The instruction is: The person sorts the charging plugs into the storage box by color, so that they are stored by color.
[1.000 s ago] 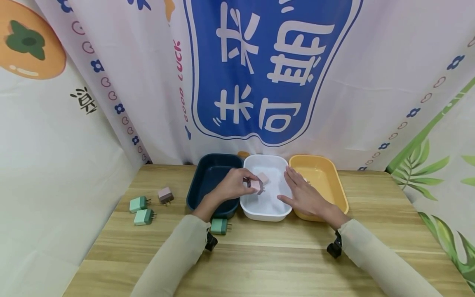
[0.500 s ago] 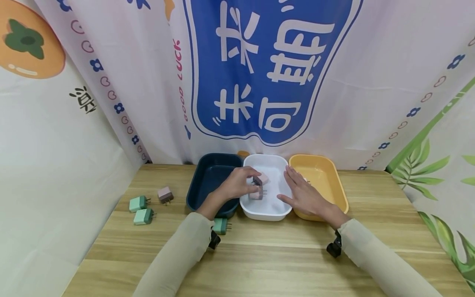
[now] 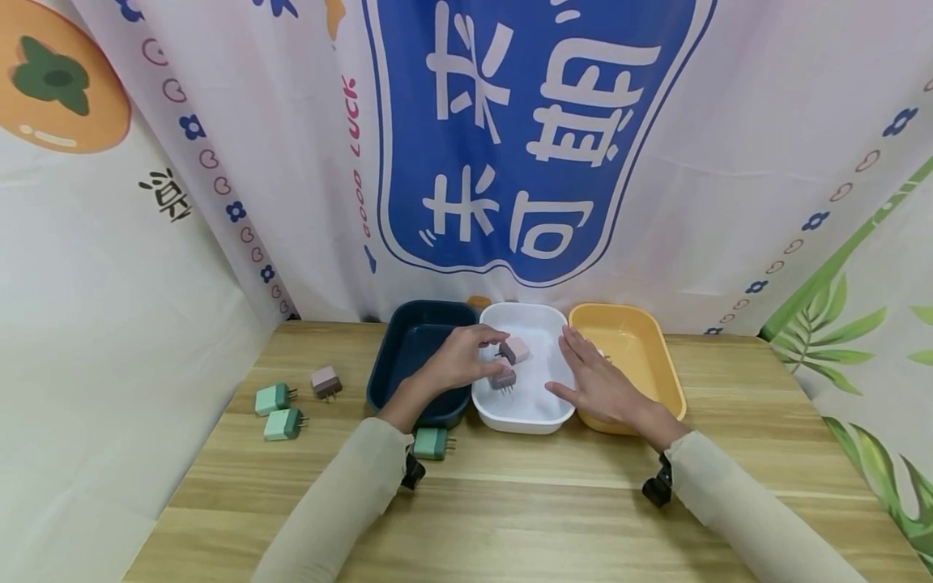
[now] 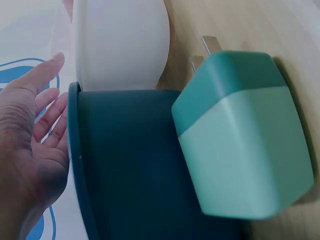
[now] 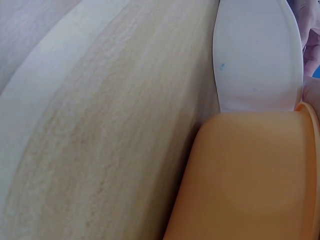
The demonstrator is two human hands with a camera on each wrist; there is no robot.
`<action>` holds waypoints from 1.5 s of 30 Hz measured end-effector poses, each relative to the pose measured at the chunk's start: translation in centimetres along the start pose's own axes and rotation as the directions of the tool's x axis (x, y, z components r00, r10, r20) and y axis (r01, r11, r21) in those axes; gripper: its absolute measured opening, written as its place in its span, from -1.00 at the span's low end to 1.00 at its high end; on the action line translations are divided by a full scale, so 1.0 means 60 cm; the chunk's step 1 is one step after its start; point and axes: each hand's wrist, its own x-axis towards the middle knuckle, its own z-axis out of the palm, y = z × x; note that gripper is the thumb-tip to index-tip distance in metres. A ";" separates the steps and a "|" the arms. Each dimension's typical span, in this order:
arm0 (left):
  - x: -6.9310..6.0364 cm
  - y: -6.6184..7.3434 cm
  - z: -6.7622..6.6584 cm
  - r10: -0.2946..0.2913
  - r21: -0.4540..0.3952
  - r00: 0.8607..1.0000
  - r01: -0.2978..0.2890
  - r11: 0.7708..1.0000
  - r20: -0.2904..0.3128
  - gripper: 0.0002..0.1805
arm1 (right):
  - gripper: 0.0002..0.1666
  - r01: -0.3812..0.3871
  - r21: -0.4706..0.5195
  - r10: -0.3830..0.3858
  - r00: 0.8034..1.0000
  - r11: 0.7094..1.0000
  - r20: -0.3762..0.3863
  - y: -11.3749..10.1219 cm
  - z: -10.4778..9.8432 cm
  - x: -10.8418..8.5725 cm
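Note:
My left hand (image 3: 459, 358) hovers over the left side of the white tray (image 3: 523, 423), thumb and fingers apart, holding nothing. Below its fingertips lie two pink-and-brown plug chargers (image 3: 514, 349) in that tray; the nearer charger (image 3: 503, 376) is partly covered by the thumb, prongs toward the front. In the left wrist view the left hand (image 4: 35, 130) shows loosely spread fingers beside the dark blue tray (image 4: 130, 160). My right hand (image 3: 601, 385) rests with straight fingers over the adjoining rims of the white and yellow trays. Something small and whitish (image 3: 602, 354) in the yellow tray (image 3: 647, 356) is mostly hidden behind it.
Left on the wooden table are two green plug chargers (image 3: 282, 424) and one pink-and-brown charger (image 3: 325, 381). Another green charger (image 3: 430, 444) lies before the dark blue tray (image 3: 421, 344), near the left sleeve. A printed curtain (image 3: 321, 267) hangs behind the trays.
A second ago my left hand pinched a pink-and-brown charger above the white tray. It has let go, and the charger has dropped into the tray and turned. My right hand has stayed put.

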 end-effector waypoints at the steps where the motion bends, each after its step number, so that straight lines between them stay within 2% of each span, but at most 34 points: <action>1: -0.001 0.000 -0.002 0.003 0.006 1.000 -0.003 1.000 0.002 -0.40 | 0.20 0.002 -0.001 -0.002 1.000 1.000 -0.001 0.000 0.000 0.000; 11: -0.022 0.002 -0.025 0.021 0.016 1.000 -0.021 1.000 -0.014 -0.37 | 0.20 0.011 0.004 -0.010 1.000 1.000 -0.014 -0.003 -0.002 -0.003; 19: -0.044 -0.004 -0.040 0.036 0.070 0.998 -0.033 0.997 -0.045 -0.40 | 0.20 0.004 0.003 -0.004 1.000 1.000 -0.011 -0.002 0.000 -0.002; 28: -0.079 -0.005 -0.059 0.018 0.091 0.997 -0.011 0.996 -0.076 -0.38 | 0.23 0.003 0.013 -0.003 1.000 1.000 -0.011 -0.004 -0.001 -0.004; 33: -0.100 -0.012 -0.072 0.037 0.076 0.996 -0.031 0.997 -0.078 -0.35 | 0.22 0.003 0.012 -0.003 1.000 1.000 -0.012 -0.002 0.000 -0.004; 45: -0.149 -0.026 -0.099 0.092 0.103 0.986 -0.078 0.992 -0.142 -0.35 | 0.21 0.012 0.013 -0.012 1.000 1.000 -0.015 -0.003 0.000 -0.004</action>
